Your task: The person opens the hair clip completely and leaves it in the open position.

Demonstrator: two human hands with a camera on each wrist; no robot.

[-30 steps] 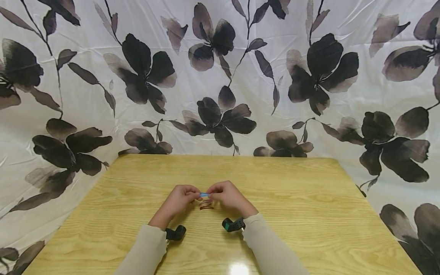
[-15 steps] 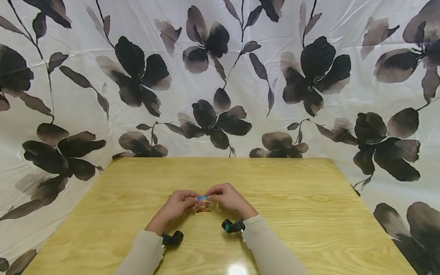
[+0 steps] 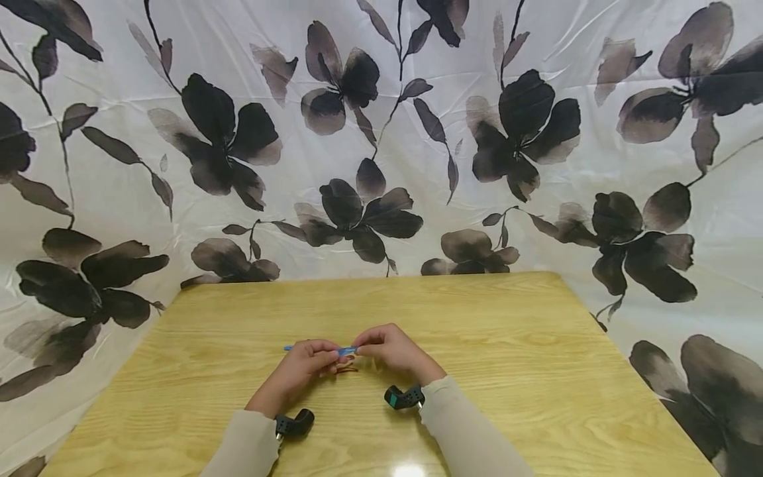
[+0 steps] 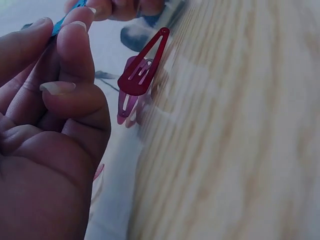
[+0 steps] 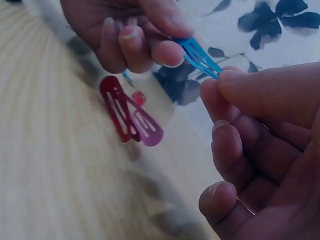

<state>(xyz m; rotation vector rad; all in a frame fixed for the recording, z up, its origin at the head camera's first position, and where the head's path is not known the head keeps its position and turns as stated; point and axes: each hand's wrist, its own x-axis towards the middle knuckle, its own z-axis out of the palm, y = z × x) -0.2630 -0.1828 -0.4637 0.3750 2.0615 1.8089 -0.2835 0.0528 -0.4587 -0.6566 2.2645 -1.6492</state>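
A blue snap hair clip is stretched between my two hands above the table. My left hand pinches one end of it between thumb and finger. At the other end, the thumb and forefinger of my right hand pinch its tip. Just under the hands a red snap hair clip lies over a pink one on the tabletop. In the head view my fingers partly cover these clips. Another small blue item pokes out beyond my left hand; most of it is hidden.
The wood-grain table stretches out on all sides of the hands. Behind it hangs a white cloth printed with dark flowers. A small pinkish-red piece lies near the clips. Each wrist wears a black camera mount.
The head view has shifted, and both hands appear slightly lower and further left with the blue hair clip between them. The blue item behind my left hand has come into sight.
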